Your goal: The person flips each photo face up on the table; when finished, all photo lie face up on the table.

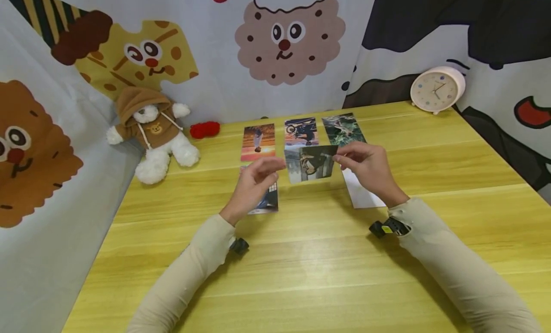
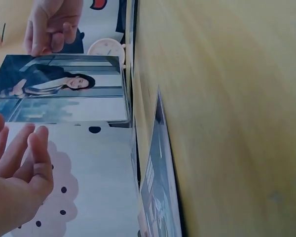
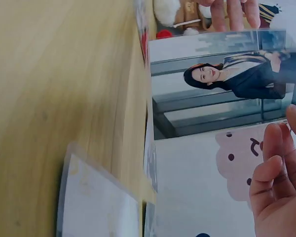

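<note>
Held up over the table is a photo print (image 1: 312,163) of a person in a dark jacket, turned sideways. My right hand (image 1: 366,166) pinches its right edge between thumb and fingers. At the opposite edge is my left hand (image 1: 257,183), fingers loosely extended and the tips right by the border; in the left wrist view the left fingers (image 2: 38,148) sit just off the print (image 2: 64,91). Behind it lie a sunset photo (image 1: 258,140), a photo with dark figures (image 1: 300,131) and a green foliage photo (image 1: 343,127). A bluish photo (image 1: 269,199) lies partly under the left hand.
A pale white card (image 1: 363,192) lies below the right hand. A plush bear (image 1: 152,132) in a brown hoodie sits at the back left, beside a red fuzzy object (image 1: 205,129). A round alarm clock (image 1: 436,90) stands at the back right, before a printed curtain (image 1: 215,46).
</note>
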The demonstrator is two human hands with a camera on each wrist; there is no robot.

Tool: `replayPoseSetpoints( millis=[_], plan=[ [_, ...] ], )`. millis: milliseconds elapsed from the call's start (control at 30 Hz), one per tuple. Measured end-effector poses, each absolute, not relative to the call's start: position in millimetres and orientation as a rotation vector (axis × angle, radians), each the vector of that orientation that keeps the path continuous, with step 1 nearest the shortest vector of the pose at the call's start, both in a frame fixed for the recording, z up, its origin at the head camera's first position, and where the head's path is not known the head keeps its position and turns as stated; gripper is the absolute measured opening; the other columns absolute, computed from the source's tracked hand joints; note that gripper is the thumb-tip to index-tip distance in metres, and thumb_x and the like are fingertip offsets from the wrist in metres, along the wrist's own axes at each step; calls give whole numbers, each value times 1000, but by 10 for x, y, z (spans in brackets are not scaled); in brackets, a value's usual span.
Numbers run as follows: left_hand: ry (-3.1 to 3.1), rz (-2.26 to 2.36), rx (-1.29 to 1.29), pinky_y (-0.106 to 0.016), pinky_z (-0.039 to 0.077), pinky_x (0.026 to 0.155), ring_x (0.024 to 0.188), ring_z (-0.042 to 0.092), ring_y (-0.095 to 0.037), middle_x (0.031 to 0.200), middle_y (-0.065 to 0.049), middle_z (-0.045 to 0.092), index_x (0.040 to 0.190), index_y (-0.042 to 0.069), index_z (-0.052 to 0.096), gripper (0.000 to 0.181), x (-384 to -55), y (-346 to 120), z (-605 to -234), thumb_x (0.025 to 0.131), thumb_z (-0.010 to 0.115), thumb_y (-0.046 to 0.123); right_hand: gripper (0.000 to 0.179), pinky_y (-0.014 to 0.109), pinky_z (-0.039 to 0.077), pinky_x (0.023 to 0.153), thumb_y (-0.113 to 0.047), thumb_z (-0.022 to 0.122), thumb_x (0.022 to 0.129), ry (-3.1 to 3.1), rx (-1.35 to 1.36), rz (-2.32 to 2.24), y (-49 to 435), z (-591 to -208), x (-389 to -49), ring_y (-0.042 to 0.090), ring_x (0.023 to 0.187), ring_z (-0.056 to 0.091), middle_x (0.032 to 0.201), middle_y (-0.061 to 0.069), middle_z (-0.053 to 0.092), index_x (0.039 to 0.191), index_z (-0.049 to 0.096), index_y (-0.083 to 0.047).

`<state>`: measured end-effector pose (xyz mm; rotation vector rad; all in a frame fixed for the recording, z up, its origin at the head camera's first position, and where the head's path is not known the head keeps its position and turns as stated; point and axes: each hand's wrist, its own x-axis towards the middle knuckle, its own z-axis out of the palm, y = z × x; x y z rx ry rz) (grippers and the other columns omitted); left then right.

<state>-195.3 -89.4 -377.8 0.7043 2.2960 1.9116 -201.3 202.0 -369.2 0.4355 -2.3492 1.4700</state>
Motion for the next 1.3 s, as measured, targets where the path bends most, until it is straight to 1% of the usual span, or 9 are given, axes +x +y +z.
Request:
replayPoseSetpoints(
  millis=[67, 267, 500, 733, 867, 967, 1067, 1200, 1300],
  plan=[
    [2313, 1924, 710, -39, 52, 103, 126, 61, -34, 133, -13, 67, 133, 8, 58, 32, -1948, -881, -3780, 102, 54, 5, 10, 21, 45, 52, -8, 73, 92, -2349, 403, 1543, 2025, -3686, -2018, 13, 63, 63, 77, -18, 68, 97, 77, -1],
    [2412, 1873, 757, -34, 54, 92, 122, 63, -36, 130, -10, 69, 131, 12, 60, 32, -1943, -827, -3788, 100, 57, 6, 18, 25, 45, 51, -13, 71, 93, -2255, 350, 1800, 2051, -3709, -2058, 12, 61, 60, 77, -8, 71, 102, 74, 2],
    [2518, 1789, 737, -39, 55, 92, 112, 67, -33, 125, -11, 71, 131, 14, 64, 34, -1965, -781, -3805, 99, 60, 6, 14, 22, 50, 53, -13, 72, 93, -2206, 262, 1950, 2027, -3736, -2087, 12, 59, 60, 78, -6, 70, 102, 74, -2],
    [2533, 1736, 650, -37, 59, 88, 104, 71, -25, 118, -14, 73, 132, 12, 65, 35, -1999, -759, -3817, 97, 64, 8, 26, 26, 49, 52, -13, 71, 94, -2364, 201, 1811, 1966, -3741, -2111, 14, 61, 61, 80, -9, 67, 117, 67, -1],
    [2530, 1687, 552, -32, 60, 90, 105, 72, -23, 121, -13, 72, 135, 11, 63, 39, -2018, -748, -3827, 96, 65, 7, 33, 26, 51, 54, -12, 72, 92, -2514, 145, 1694, 1933, -3774, -2118, 18, 68, 65, 91, 0, 68, 124, 66, -5],
    [2509, 1666, 505, -31, 60, 89, 107, 71, -26, 129, -15, 69, 138, 8, 60, 43, -2035, -737, -3834, 96, 65, 6, 40, 24, 54, 60, -9, 71, 92, -2604, 144, 1637, 1927, -3819, -2114, 16, 74, 65, 103, 10, 67, 131, 63, -8],
    [2490, 1634, 476, -30, 60, 88, 110, 70, -26, 136, -14, 65, 141, 7, 58, 45, -2061, -724, -3851, 96, 64, 6, 53, 23, 53, 61, -4, 69, 91, -2679, 191, 1593, 1939, -3866, -2105, 13, 78, 63, 111, 15, 65, 142, 55, -8],
    [2493, 1572, 452, -31, 59, 90, 111, 69, -24, 139, -10, 63, 141, 8, 58, 47, -2108, -715, -3879, 95, 63, 7, 69, 22, 52, 60, -4, 73, 87, -2796, 297, 1428, 1940, -3920, -2101, 17, 81, 65, 113, 16, 65, 150, 44, -6],
    [2516, 1486, 427, -35, 59, 90, 111, 69, -23, 139, -7, 64, 141, 10, 59, 47, -2150, -706, -3886, 94, 63, 10, 78, 27, 54, 64, -9, 77, 85, -2901, 370, 1233, 1922, -3939, -2103, 22, 83, 70, 112, 18, 67, 152, 40, -3]
  ],
)
